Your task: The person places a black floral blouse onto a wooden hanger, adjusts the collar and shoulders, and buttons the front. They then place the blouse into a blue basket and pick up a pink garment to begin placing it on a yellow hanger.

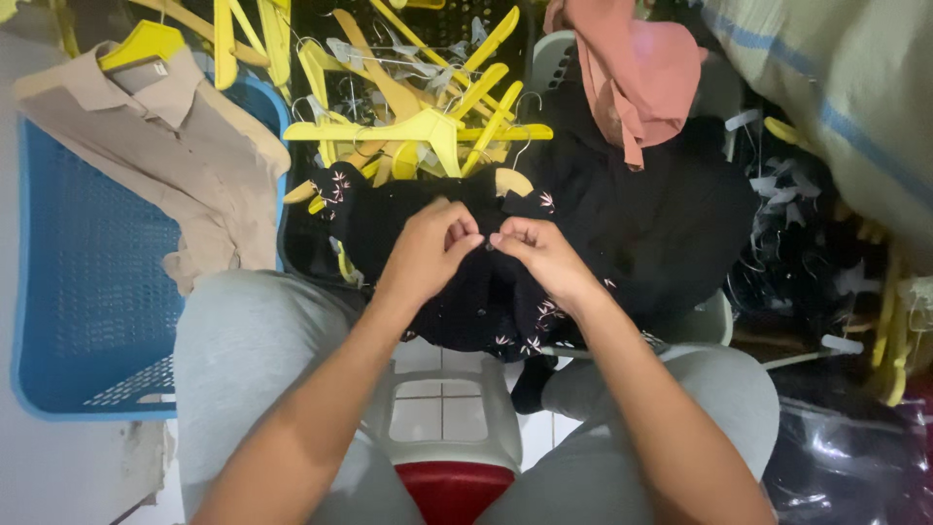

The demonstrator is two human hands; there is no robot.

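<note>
Over the person's lap, between the two grey-trousered knees, a black fabric shirt with small pale pink sprigs (486,292) hangs on a pale hanger whose shoulder tip (512,181) shows just above the hands; both hands meet at the placket, which runs straight away from the body toward the knees, so the garment's long axis lies along the line of sight; the left hand (425,251) pinches one edge with fingers curled tight, and the right hand (539,251) nips the facing edge, thumb and forefinger closed on something small at the seam, too small to tell; the two are about equally near, fingertips almost touching. Beyond them lies a heap of yellow plastic hangers (418,107) in a black crate; to the left a beige collared shirt on a yellow hanger (170,146) rests over a blue perforated plastic basket (87,292); a salmon-pink cloth (632,78) droops at upper right; no labels or signs can be made out.
</note>
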